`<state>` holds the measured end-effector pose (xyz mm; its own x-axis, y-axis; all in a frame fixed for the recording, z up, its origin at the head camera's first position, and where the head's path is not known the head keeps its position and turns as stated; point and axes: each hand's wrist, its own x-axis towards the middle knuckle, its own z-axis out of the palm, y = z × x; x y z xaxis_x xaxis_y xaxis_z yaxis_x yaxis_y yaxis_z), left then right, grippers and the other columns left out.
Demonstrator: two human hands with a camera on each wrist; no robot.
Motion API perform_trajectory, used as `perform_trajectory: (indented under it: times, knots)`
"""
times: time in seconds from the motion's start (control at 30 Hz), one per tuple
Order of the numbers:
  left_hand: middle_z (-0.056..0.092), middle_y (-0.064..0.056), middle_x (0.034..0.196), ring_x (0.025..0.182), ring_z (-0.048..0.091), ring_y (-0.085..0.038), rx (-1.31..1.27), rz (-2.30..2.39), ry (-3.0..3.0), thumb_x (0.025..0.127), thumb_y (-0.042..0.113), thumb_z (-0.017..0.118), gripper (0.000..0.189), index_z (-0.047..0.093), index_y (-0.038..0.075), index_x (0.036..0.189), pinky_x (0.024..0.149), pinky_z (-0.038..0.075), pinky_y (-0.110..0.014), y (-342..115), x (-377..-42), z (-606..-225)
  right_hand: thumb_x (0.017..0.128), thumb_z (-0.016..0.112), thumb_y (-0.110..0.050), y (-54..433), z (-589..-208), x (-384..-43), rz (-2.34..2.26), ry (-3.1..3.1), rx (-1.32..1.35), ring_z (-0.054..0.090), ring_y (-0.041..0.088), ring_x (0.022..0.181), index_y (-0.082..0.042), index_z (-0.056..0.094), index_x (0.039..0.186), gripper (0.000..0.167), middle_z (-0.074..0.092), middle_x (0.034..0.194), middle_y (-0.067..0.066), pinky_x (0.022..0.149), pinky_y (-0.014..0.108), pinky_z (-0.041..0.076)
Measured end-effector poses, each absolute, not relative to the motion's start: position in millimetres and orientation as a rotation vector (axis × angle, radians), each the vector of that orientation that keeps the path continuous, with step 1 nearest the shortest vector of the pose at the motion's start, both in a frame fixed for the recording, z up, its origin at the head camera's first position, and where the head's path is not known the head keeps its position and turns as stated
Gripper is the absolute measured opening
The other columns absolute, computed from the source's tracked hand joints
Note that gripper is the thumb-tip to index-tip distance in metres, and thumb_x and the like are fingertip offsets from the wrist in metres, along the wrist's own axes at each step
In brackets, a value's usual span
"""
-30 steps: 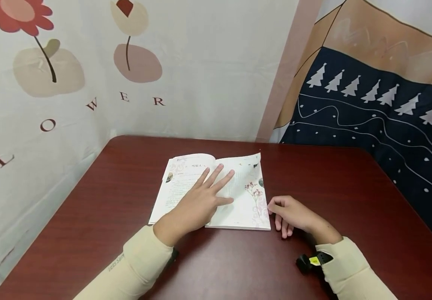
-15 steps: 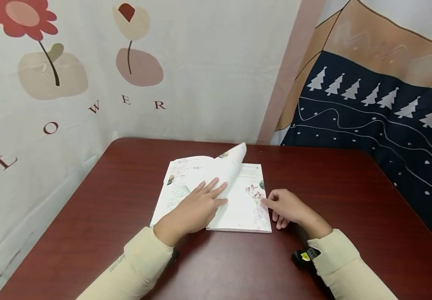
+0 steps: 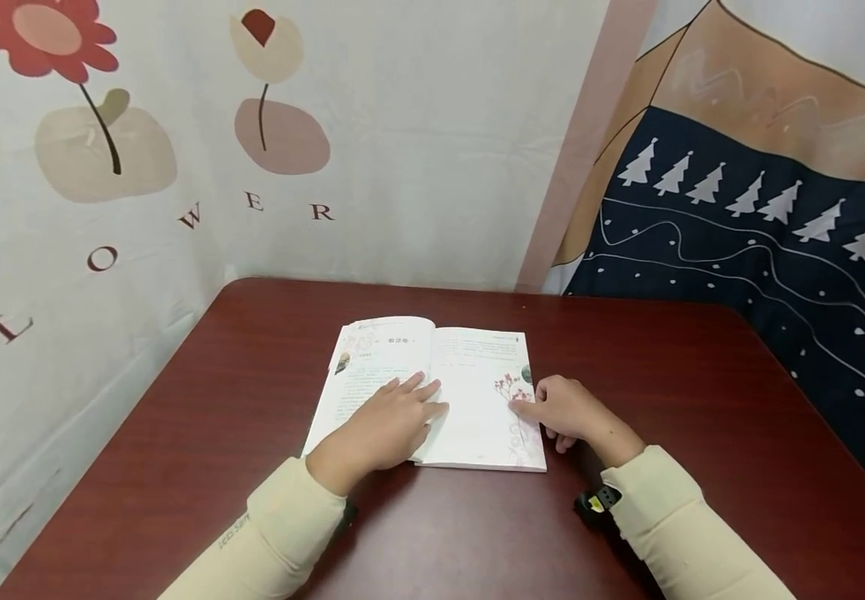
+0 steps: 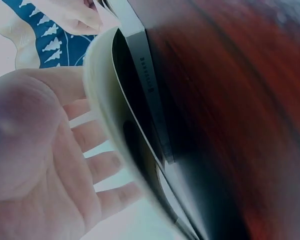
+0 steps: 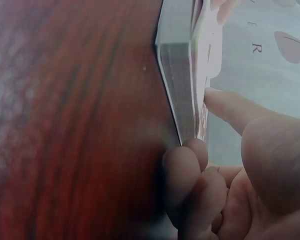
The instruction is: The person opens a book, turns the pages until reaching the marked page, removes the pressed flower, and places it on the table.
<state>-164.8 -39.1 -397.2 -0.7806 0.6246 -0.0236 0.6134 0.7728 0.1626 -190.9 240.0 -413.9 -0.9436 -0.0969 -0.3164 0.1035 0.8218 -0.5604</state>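
An open book point(image 3: 470, 425) lies on the table, printed text on its left page and a red flower drawing by the right page's outer edge. My left hand point(image 3: 383, 425) rests across the lower left page and the gutter, fingers spread. At the right edge, my right hand point(image 3: 578, 412) holds the book's side. Its thumb point(image 5: 230, 107) presses on the page while the curled fingers point(image 5: 182, 172) meet the edge of the page block. From below, the left wrist view shows the book's spine point(image 4: 149, 85) and a bowed cover beside the left palm.
The dark red wooden table point(image 3: 177, 467) extends around the book on all sides. Behind it hang a white cloth point(image 3: 432, 167) with flower prints and a navy cloth point(image 3: 702, 242) with white trees. Black wrist straps point(image 3: 597, 504) show by the cuffs.
A page that was lifting has turned over to the left and now lies flat under my left hand. My right hand has moved left, its thumb coming onto the right page.
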Motion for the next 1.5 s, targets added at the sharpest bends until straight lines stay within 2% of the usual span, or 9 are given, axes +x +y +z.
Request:
perform_trajectory:
  times: [0.33,0.7,1.03,1.5]
  knots:
    - [0.053,-0.014,0.148,0.146,0.04,-0.037,0.964,0.233,2.866,0.098,0.015,0.061,0.037,0.064,0.015,0.135,0.115,0.036,-0.058,-41,-159,-399,0.092,0.072,-0.033,251,-422,-188,-1.025,2.583,-0.022,0.058,0.016,0.038,-0.007,0.056,0.074,0.036,0.056,0.055,0.008,0.042,0.031,0.053]
    - [0.053,-0.014,0.149,0.146,0.04,-0.037,0.954,0.271,2.857,0.098,0.015,0.062,0.037,0.064,0.015,0.135,0.113,0.037,-0.06,-44,-159,-400,0.091,0.073,-0.024,267,-429,-190,-1.274,2.362,-0.013,0.058,0.014,0.041,-0.002,0.06,0.085,0.026,0.053,0.053,0.003,0.042,0.024,0.049]
    - [0.053,-0.014,0.149,0.146,0.039,-0.037,0.962,0.292,2.846,0.098,0.014,0.061,0.037,0.064,0.015,0.135,0.114,0.037,-0.06,-42,-160,-399,0.091,0.074,-0.03,267,-424,-184,-1.221,2.395,0.036,0.057,0.013,0.04,-0.004,0.068,0.085,0.028,0.054,0.053,0.002,0.04,0.022,0.044]
    - [0.054,-0.015,0.148,0.145,0.04,-0.039,0.991,0.275,2.855,0.097,0.013,0.062,0.038,0.063,0.014,0.135,0.113,0.037,-0.06,-43,-163,-395,0.092,0.072,-0.03,268,-419,-178,-1.203,2.393,-0.002,0.051,0.01,0.038,-0.003,0.072,0.082,0.029,0.051,0.048,-0.001,0.04,0.021,0.043]
